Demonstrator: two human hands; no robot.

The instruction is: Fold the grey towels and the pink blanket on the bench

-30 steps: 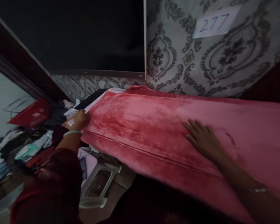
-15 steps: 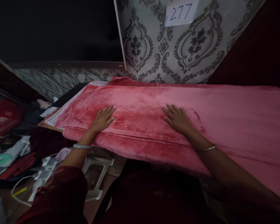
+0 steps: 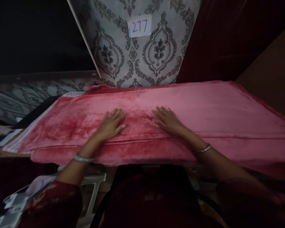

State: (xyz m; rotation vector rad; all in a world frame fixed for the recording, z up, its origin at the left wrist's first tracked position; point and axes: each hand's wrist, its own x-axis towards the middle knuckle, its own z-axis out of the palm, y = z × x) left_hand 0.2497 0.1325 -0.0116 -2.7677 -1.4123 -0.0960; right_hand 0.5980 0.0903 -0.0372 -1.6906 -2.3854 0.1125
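A pink plush blanket (image 3: 199, 110), folded into a long strip, covers most of the table. My left hand (image 3: 111, 124) rests palm down on its left-middle part, fingers spread. To the right of it, my right hand (image 3: 168, 119) also lies flat on the pile, fingers stretched out. Neither hand grips the fabric. Darker red smears of brushed pile show around and left of the hands. A folded edge runs along the front, below both wrists, and a lower layer hangs over the table's near side.
A striped cloth (image 3: 26, 134) shows under the blanket's left end, above a wooden table edge (image 3: 11, 155). Behind stand a dark screen (image 3: 38, 34) and a patterned wall with a paper marked 277 (image 3: 140, 26). Below left are a white plastic frame (image 3: 93, 193) and a power strip (image 3: 16, 202).
My view has turned to the right, bringing the blanket's right end into sight. Along the blanket, my hands have shifted rightward and sit closer together, still flat.
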